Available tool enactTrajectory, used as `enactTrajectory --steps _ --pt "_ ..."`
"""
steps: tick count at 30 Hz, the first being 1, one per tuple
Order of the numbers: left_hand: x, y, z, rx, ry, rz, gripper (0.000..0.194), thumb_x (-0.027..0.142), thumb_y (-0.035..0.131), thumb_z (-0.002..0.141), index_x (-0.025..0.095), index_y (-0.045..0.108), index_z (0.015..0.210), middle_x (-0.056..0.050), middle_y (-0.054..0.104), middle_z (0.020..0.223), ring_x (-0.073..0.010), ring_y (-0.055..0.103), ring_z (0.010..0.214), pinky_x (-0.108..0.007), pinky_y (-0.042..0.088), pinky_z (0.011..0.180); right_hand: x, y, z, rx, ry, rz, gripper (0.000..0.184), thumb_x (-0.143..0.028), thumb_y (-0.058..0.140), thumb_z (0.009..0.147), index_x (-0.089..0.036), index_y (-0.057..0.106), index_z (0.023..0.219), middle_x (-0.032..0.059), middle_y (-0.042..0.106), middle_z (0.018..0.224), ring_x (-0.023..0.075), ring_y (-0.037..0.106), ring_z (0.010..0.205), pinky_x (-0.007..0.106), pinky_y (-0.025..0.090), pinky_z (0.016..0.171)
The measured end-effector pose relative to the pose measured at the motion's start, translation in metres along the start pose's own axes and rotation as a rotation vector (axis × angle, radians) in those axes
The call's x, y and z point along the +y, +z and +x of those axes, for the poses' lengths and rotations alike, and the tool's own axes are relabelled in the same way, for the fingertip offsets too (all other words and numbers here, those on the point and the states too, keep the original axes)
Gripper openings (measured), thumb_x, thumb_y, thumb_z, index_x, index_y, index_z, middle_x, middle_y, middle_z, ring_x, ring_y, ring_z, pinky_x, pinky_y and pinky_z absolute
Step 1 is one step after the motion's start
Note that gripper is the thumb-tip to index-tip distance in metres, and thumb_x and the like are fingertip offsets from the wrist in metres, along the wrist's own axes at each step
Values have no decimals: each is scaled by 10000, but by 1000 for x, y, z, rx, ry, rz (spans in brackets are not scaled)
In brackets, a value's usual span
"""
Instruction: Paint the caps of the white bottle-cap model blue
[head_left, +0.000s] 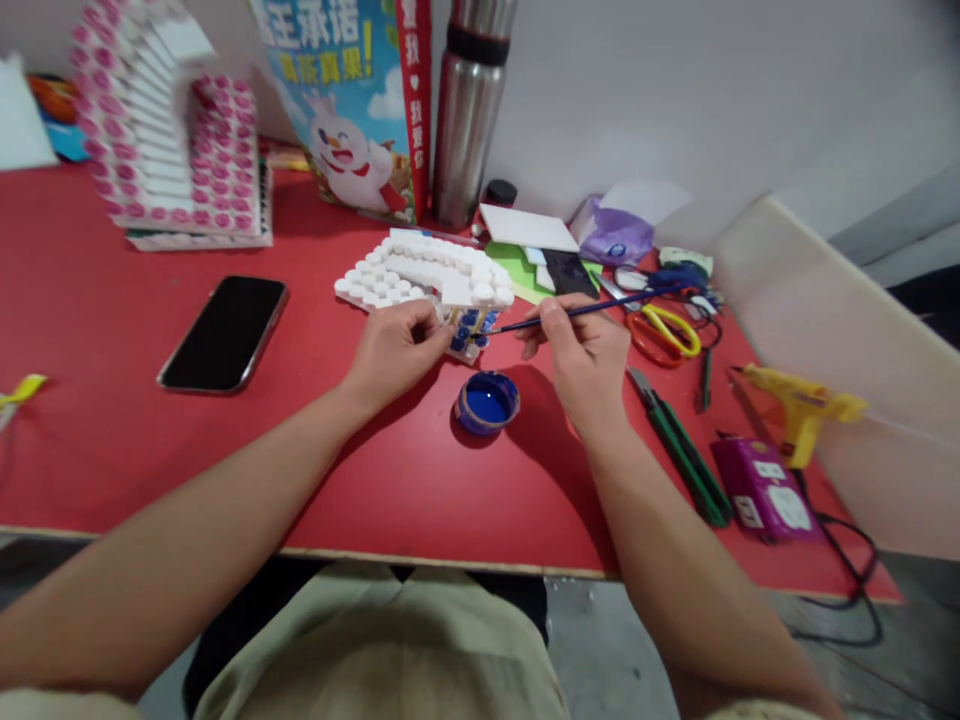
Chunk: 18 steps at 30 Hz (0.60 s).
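Observation:
A white model (442,262) covered in round white knobs rests on the red table, with some knobs on its near side coloured blue. My left hand (401,350) grips the model's near edge, thumb and fingers pinched together. In my right hand (585,355) is a thin dark-blue paintbrush (592,309), its tip at the blue knobs. Just in front of the model stands a small open pot of blue paint (487,403). Whether the tip touches a knob is too small to tell.
A phone (225,333) lies at left, near a pink-dotted white model (165,130). A steel flask (472,120) stands behind. To the right are scissors (664,335), a green utility knife (682,450), a yellow glue gun (802,400) and a purple box (765,490).

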<state>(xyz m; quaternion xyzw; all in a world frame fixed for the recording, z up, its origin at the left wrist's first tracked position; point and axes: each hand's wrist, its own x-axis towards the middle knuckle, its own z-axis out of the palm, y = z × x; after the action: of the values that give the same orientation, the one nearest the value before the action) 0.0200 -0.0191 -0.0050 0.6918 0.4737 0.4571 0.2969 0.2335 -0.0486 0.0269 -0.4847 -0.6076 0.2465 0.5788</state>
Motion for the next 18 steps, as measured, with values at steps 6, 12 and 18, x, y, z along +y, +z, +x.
enactTrajectory --steps 6,12,18 --pt "-1 1 1 6 14 -1 312 233 664 866 199 477 619 42 477 579 -120 449 591 -276 334 586 -2 -2 -2 -15 -11 -35 286 -359 642 1062 -224 683 814 -22 721 728 113 670 570 265 534 582" --pt "0 0 0 2 -16 12 308 253 658 877 198 489 626 26 509 591 -131 479 618 -263 337 569 -5 -1 -4 -41 19 -101 272 -378 635 1060 -222 692 845 -18 732 728 118 678 579 260 561 602" --pt "1 0 0 -4 0 -3 324 299 660 874 206 479 622 19 510 593 -139 485 624 -263 329 552 -5 0 -4 -70 19 -113 313 -453 632 1058 -229 675 844 -13 721 732 129 700 599 256 569 602"
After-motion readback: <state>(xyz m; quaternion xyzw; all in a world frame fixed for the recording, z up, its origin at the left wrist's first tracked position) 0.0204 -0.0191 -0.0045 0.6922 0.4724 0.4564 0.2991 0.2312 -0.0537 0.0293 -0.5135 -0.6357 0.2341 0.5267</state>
